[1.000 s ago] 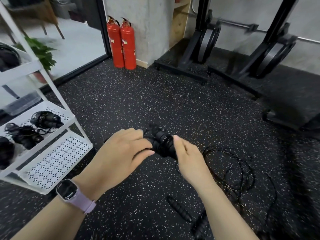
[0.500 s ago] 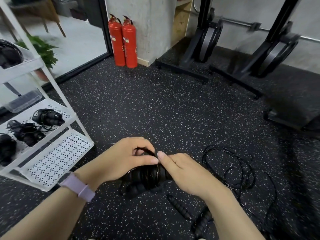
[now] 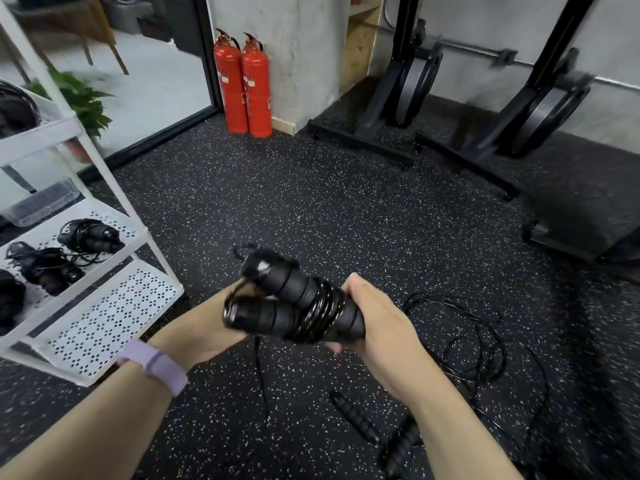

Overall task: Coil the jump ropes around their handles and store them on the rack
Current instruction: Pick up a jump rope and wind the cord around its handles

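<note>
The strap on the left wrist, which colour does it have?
Light purple; the strap shows in the head view, the only one.

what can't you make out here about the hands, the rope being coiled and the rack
Head view only:
- left hand: fingers hidden behind the coiled jump rope.
- right hand: palm side hidden; it grips the handle ends.
- Rack: cut off by the left edge.
- Loose rope's handles: blurred near the bottom edge.
</note>
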Demonstrator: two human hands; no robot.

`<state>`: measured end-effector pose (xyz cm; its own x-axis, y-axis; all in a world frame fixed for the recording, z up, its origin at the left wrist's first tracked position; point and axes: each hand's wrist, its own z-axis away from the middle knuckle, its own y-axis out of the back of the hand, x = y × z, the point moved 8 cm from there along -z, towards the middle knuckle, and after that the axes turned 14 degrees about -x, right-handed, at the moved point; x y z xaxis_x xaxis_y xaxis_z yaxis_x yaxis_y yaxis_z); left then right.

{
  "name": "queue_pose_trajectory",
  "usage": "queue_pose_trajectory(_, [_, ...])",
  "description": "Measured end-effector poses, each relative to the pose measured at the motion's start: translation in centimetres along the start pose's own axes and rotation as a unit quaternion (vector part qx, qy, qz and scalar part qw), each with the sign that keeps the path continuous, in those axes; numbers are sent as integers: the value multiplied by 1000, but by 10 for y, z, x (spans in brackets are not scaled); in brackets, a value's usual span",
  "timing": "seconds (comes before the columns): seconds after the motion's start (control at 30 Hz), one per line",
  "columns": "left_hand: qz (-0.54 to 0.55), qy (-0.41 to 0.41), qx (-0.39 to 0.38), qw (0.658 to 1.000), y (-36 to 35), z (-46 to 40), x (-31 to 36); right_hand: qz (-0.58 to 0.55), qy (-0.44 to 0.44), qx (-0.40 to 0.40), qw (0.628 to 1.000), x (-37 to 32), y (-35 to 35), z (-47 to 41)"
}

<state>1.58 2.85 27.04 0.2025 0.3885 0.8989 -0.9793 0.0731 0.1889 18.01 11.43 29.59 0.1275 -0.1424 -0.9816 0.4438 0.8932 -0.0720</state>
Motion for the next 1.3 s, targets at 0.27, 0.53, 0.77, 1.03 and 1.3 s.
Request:
queue_pose_trajectory(0.27, [-252,-36,106,961,1,2,28,-265,-13,139,954,5,23,0])
queue_pose_trajectory(0.53, [-419,-74,116,897,-5,17,51,-117,-59,281,951,18,70,20])
queue_pose_trajectory(0.77, [-492,-191,145,837,-25,31,86,295,-138,170,930,12,49,12])
queue_pose_trajectory(1.03, [-494,-176,91,847,-38,22,78,439,-134,29,888,11,2,0])
queue_pose_trajectory(1.3, [-223,-96,52,969,-18,14,49,297,-91,-59,949,17,-10,-3])
